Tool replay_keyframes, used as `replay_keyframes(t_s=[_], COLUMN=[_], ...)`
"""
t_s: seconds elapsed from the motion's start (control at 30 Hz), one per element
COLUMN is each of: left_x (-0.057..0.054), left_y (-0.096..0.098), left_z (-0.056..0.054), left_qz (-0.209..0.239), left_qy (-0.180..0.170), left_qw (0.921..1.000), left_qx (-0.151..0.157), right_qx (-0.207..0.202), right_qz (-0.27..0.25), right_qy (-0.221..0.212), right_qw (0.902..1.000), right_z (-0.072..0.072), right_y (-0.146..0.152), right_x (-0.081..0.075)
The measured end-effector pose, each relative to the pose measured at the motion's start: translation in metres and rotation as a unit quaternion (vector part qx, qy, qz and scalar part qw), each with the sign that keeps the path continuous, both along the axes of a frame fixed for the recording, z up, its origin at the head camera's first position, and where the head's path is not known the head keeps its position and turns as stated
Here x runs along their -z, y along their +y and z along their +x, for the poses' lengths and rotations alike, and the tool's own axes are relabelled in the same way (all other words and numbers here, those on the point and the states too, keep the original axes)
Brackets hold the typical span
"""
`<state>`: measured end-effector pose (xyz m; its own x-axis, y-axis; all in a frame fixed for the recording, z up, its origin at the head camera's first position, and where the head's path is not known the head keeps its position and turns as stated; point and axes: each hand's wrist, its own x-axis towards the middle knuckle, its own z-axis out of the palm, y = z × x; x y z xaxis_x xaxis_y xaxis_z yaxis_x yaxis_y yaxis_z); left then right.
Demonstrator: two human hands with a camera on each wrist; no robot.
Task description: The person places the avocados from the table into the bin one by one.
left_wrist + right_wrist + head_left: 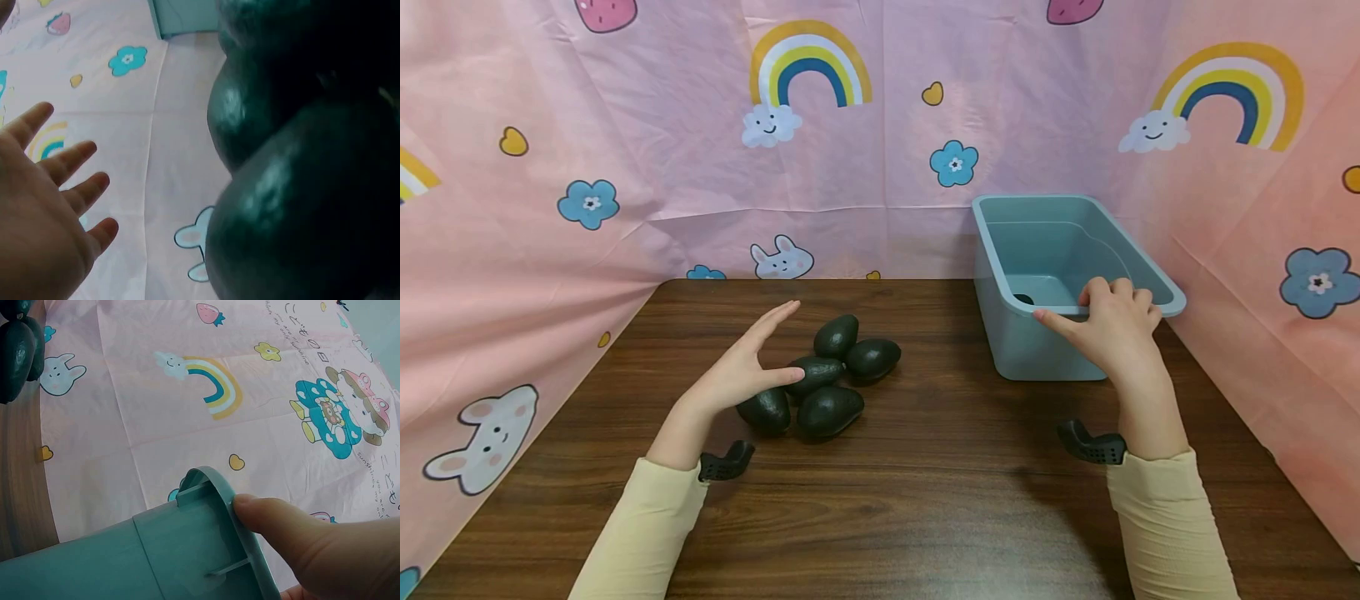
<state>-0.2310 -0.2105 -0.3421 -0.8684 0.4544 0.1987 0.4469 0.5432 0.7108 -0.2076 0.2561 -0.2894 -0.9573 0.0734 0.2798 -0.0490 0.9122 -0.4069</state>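
Observation:
Several dark green avocados point(831, 412) lie in a close cluster on the wooden table. My left hand point(739, 364) hovers at the left side of the cluster, fingers extended and thumb spread apart, overlapping the nearest avocados in the head view. In the left wrist view, the fingers of the left hand point(47, 206) are spread beside the large, near avocados point(300, 200). On the right stands a blue-green plastic bin point(1037, 348). My right hand point(1116, 329) grips its near rim, the thumb point(275, 519) along the rim and the fingers bent over the inside.
A dark object point(1022, 298) shows partly inside the bin, behind its near wall. Pink printed cloth point(887, 167) hangs around the back and sides of the table point(925, 500). Each wrist carries a black mount point(1090, 443).

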Motion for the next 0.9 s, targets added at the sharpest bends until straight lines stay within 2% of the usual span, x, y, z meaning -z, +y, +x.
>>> replay_keyframes(t_s=[0.13, 0.33, 0.7, 0.9], left_x=[0.002, 0.006, 0.023, 0.033], left_y=[-0.009, -0.019, -0.039, -0.048], left_z=[-0.001, -0.005, -0.018, -0.023], left_qz=[0.0, 0.005, -0.002, 0.02], left_qy=[-0.018, -0.028, -0.058, -0.078], left_qw=[0.9998, 0.9996, 0.9975, 0.9951], left_qx=[0.003, 0.008, 0.041, 0.057], right_qx=[-0.001, 0.0, -0.002, -0.001], right_qz=[0.001, 0.003, 0.0, 0.002], right_qy=[-0.001, -0.003, -0.004, -0.004], right_qw=[1.0, 1.0, 1.0, 1.0], right_z=[0.0, -0.001, -0.001, -0.001], right_y=[0.0, 0.0, -0.001, 0.0], right_x=[0.0, 0.0, 0.0, -0.001])
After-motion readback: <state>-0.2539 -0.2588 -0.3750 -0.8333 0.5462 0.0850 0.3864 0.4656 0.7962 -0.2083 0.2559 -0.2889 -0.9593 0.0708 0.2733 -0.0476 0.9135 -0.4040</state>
